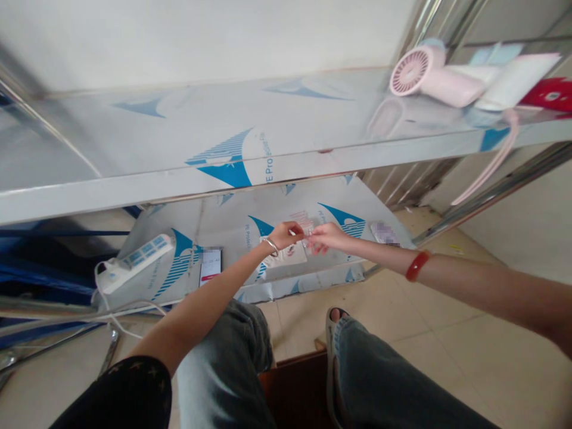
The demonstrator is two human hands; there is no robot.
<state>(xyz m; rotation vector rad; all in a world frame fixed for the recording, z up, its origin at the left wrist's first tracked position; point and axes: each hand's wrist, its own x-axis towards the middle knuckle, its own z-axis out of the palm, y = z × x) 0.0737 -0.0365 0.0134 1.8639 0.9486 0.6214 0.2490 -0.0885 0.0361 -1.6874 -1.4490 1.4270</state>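
Observation:
My left hand [285,235], with a silver bracelet at its wrist, pinches over the lower shelf. Close against its fingertips is my right hand [329,237], also in a pinch, with a red bangle further up that forearm. Between the two sets of fingers is something small, clear or pinkish, too blurred to name. Under the hands lies a white card or sheet [292,256] with reddish marks. Thin pink pieces [300,218] rest on the shelf just behind the fingers.
The lower shelf [232,223] carries a power strip [136,262] with a white cable, a phone [210,265], and a small pale purple packet [385,233]. Above it, an upper shelf [313,119] juts forward, holding a pink handheld fan [435,77] with a hanging strap, white packs and a red item.

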